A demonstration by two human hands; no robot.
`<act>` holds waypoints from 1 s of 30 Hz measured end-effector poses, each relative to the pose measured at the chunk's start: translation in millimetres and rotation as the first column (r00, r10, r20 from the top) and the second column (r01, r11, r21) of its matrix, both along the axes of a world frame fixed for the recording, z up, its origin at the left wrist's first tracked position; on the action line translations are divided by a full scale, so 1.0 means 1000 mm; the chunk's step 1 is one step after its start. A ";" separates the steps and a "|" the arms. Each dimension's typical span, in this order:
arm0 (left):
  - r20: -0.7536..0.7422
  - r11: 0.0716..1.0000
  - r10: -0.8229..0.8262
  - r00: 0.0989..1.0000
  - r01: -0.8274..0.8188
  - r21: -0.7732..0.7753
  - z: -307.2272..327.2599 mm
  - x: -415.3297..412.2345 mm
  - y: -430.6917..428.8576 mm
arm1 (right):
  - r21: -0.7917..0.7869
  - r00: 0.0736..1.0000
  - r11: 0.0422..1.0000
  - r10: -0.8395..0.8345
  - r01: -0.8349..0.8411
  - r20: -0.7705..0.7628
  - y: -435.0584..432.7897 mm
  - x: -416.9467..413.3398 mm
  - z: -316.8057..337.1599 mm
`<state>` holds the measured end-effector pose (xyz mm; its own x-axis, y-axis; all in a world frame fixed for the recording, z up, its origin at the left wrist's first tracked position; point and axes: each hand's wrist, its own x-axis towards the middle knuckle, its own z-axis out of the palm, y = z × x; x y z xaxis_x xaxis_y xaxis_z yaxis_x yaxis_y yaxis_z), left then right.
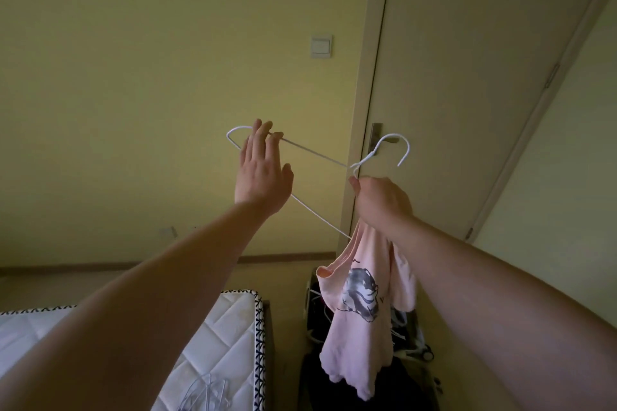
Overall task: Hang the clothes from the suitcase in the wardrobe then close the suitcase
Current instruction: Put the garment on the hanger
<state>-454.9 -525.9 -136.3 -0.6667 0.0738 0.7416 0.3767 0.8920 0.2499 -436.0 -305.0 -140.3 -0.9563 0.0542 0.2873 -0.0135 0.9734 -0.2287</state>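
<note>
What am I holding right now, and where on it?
Right hand grips the white hanger at its neck, under the hook, together with the pink shirt; left hand touches one shoulder end.

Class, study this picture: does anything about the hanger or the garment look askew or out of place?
Yes. The pink shirt hangs bunched below the right hand, at one end of the white hanger only. The hanger is tilted, and its other end, by the left hand, is bare.
</note>
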 end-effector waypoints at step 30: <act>0.709 0.902 -0.282 0.647 -0.073 0.425 -0.076 -0.035 0.043 | -0.870 0.957 0.493 -0.259 0.018 -0.128 0.034 -0.025 0.026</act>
<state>-489.7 -482.5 -212.7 -0.9996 0.0120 -0.0236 -0.0112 0.6171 0.7868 -461.0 -270.8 -114.1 -0.8316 0.5134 0.2118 -0.0617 0.2936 -0.9539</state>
